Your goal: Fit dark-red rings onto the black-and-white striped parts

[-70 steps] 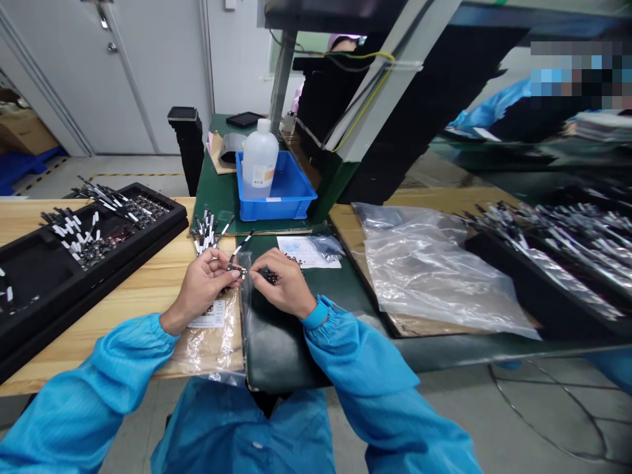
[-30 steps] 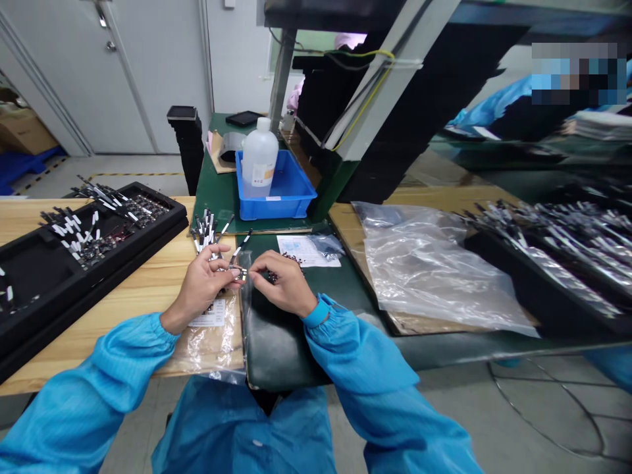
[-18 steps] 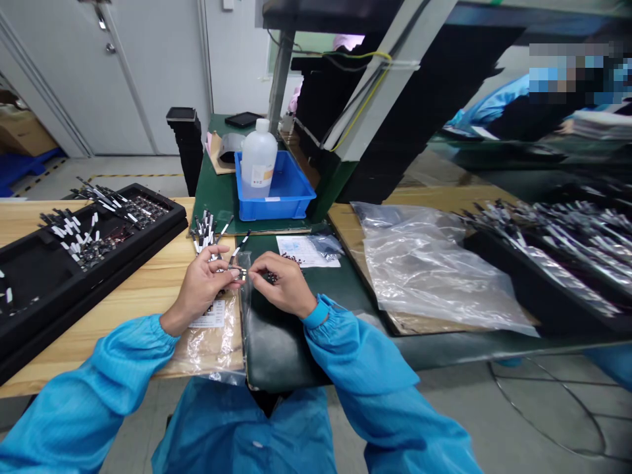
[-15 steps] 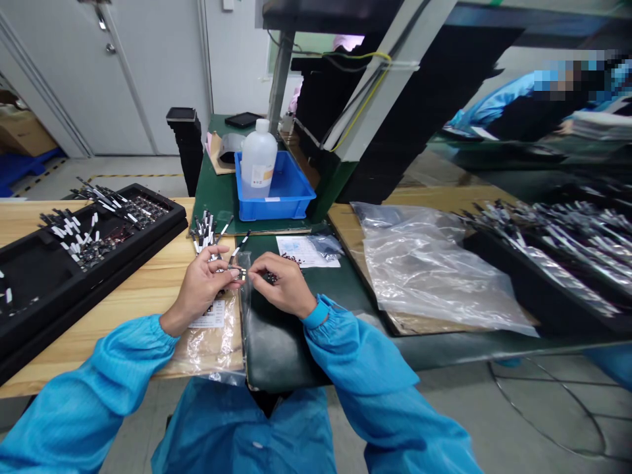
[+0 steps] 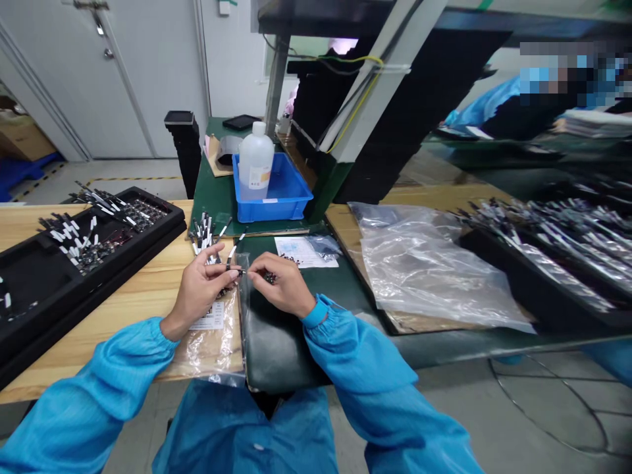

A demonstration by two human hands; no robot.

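My left hand is closed, thumb and fingers pinching a small circuit board with a black-and-white cable strip standing up from it. Close against the board's right end is my right hand, its thumb and forefinger pressed together. What those fingertips hold, if anything, is too small to make out. Beyond my left hand lies a bundle of similar cable strips, partly hidden. Tiny dark parts show beside the right fingers. Under my left wrist is a clear plastic bag with a printed label.
On the left, a black tray holds several cabled boards. A blue bin with a white bottle stands ahead. Plastic sheeting and another black tray lie right. A sloping post rises ahead; a co-worker's blue sleeve shows beyond.
The small board has tilted in my left fingers, so its face shows less and its edge more. Both hands stay nearly in place; the whole view has shifted slightly.
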